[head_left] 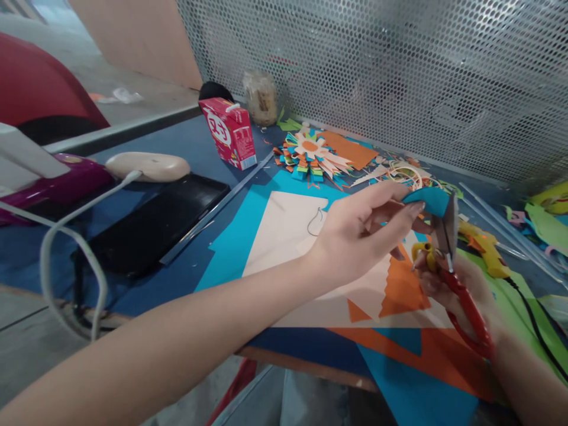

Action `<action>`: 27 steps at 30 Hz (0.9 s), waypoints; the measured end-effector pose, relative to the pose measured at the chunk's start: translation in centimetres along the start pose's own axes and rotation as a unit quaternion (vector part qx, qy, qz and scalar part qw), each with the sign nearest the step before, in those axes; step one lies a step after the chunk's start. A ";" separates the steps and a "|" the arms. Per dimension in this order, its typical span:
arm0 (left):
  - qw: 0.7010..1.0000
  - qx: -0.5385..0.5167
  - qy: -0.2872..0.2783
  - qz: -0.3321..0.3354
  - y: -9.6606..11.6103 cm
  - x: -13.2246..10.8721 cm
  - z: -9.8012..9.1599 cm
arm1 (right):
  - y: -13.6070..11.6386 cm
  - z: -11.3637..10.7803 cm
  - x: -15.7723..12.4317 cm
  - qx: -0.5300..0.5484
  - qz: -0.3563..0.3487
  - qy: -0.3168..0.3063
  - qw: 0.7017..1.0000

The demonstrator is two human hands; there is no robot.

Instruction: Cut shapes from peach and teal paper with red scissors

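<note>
My left hand (364, 231) pinches a small blue piece of paper (429, 200) between thumb and fingers. The right edge of that piece meets the blades of a pair of scissors (465, 307), whose red handle is gripped by my right hand (470, 290). A yellow ring-shaped part (423, 254) shows at my right fingers. Under both hands lie a pale pink sheet (284, 254), orange paper (402, 284) with a zigzag edge, and a larger blue sheet (235, 236). A thin dark curved line (316, 225) is on the pink sheet.
A yellow glue gun (486, 245) with a black cord lies beyond my right hand. Behind the sheets are a layered paper flower (310, 151) and paper scraps. Leftward stand a pink drink carton (228, 133), a black phone (160, 225) and a white cable (66, 231).
</note>
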State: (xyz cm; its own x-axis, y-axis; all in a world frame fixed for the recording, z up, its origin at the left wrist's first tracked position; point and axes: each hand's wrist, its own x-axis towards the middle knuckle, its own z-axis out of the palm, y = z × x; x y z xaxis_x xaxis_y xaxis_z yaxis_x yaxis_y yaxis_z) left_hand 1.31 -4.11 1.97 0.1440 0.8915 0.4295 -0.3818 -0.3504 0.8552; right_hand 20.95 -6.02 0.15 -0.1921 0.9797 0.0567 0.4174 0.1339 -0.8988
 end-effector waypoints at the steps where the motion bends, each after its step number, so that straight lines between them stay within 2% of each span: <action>1: 1.000 -0.001 0.000 -0.002 0.0 0.0 0.0 | 0.0 0.0 0.0 0.004 0.006 0.002 1.000; 7: 1.000 -0.022 -0.021 -0.007 -0.2 0.0 0.1 | -0.9 0.5 0.1 -0.003 0.002 0.015 1.000; 12: 1.000 0.011 -0.005 -0.016 -0.6 -0.1 -0.1 | -1.2 0.6 0.0 0.024 -0.004 0.003 1.000; 22: 0.998 -0.020 -0.049 -0.023 -1.1 -0.3 0.1 | -0.7 0.6 -0.5 0.035 0.018 0.022 0.999; 27: 0.997 -0.011 -0.068 -0.021 -0.9 -0.3 -0.1 | -0.3 0.4 -0.3 0.028 0.002 -0.009 1.000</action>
State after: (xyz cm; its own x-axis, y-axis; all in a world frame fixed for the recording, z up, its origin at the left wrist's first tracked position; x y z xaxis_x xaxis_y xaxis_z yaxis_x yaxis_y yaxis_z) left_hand 1.57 -4.00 1.02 0.2817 0.8577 0.4301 -0.3923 -0.3061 0.8674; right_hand 20.54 -6.37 0.25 -0.2070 0.9772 0.0463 0.3676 0.1215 -0.9220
